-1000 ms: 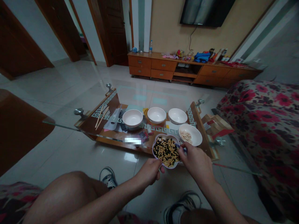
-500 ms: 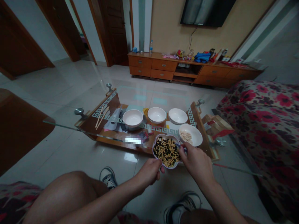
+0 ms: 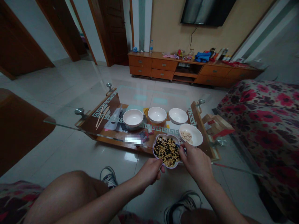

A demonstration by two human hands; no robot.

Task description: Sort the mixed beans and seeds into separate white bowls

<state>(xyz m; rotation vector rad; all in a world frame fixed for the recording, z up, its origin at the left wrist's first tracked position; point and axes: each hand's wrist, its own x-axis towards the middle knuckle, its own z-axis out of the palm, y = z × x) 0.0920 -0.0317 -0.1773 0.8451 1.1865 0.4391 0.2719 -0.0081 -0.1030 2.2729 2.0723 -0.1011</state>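
A flower-shaped bowl (image 3: 156, 143) full of mixed black and yellow beans (image 3: 167, 151) stands at the near edge of a glass coffee table (image 3: 77, 102). My left hand (image 3: 149, 171) is curled against the bowl's near rim. My right hand (image 3: 195, 161) is closed at the bowl's right edge, pinching a small blue tool whose tip just shows by the beans. Beside it stands a white bowl (image 3: 195, 134) holding a few pale pieces (image 3: 187, 136).
Three white bowls (image 3: 133, 117) (image 3: 157, 114) (image 3: 177, 115) stand in a row farther back. Chopsticks (image 3: 102, 116) and papers lie on the wooden shelf under the glass. A floral sofa (image 3: 266, 124) is at the right, a TV cabinet (image 3: 187, 70) beyond. My knees and shoes are below.
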